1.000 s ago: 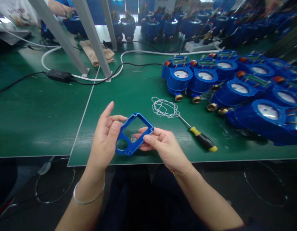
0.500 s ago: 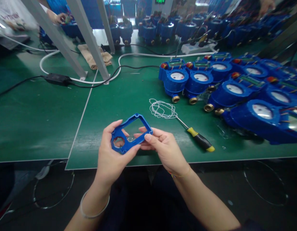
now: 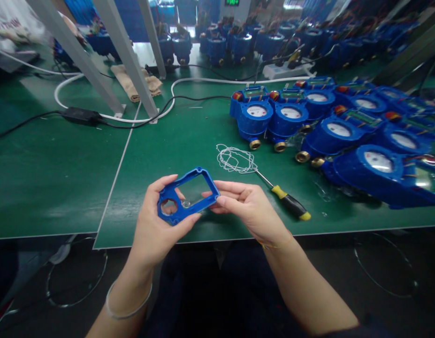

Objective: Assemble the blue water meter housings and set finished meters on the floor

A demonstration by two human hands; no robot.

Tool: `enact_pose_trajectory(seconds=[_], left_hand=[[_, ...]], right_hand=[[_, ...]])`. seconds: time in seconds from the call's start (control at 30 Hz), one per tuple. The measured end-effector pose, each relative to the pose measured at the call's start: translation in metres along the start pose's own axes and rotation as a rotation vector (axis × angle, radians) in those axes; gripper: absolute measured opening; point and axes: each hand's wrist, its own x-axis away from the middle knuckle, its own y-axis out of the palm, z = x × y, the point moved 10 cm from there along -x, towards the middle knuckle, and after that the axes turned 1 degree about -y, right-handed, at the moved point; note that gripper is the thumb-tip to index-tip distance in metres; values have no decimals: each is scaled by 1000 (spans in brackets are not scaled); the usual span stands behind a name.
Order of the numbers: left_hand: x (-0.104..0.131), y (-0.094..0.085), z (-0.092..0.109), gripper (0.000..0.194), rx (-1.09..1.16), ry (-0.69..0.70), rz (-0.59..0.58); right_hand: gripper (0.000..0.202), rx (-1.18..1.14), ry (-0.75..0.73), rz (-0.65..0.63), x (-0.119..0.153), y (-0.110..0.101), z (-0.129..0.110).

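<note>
A blue plastic frame [image 3: 190,213] with a large angular opening and a smaller round one is held above the green table near its front edge. My left hand [image 3: 157,225] grips its left end, thumb along the lower edge and fingers around the far side. The fingers of my right hand [image 3: 247,204] pinch its right corner. Beyond the frame, a tangled loop of thin white wire [image 3: 234,159] lies on the table. A screwdriver [image 3: 289,202] with a black and yellow handle rests to the right, its tip touching the wire.
Blue meters [image 3: 254,117] with brass fittings crowd the right side of the green table [image 3: 62,188]. Behind are grey metal posts [image 3: 127,61], a beige cloth [image 3: 125,82], white and black cables, a black adapter [image 3: 81,116] and a white power strip [image 3: 287,70]. More meters stand farther back.
Both hands are still on the blue frame, which has shifted slightly left and turned a little. My right wrist has moved right. The co-worker's hand at the upper right is no longer visible.
</note>
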Motion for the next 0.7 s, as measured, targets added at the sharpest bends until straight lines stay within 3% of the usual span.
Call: enact_pose_trajectory(seconds=[0.37,0.53,0.7], left_hand=[[0,0,16,66,-184,115,-42],[-4,-5,13,69,-162,96,-70],[-7,-8,12,67,-186,112,-127]], right_hand=[[39,-42,-28,106,0,-5,11],[37,-19,36,-10,3,3,10],[31,61,31,-38,3,2,4]])
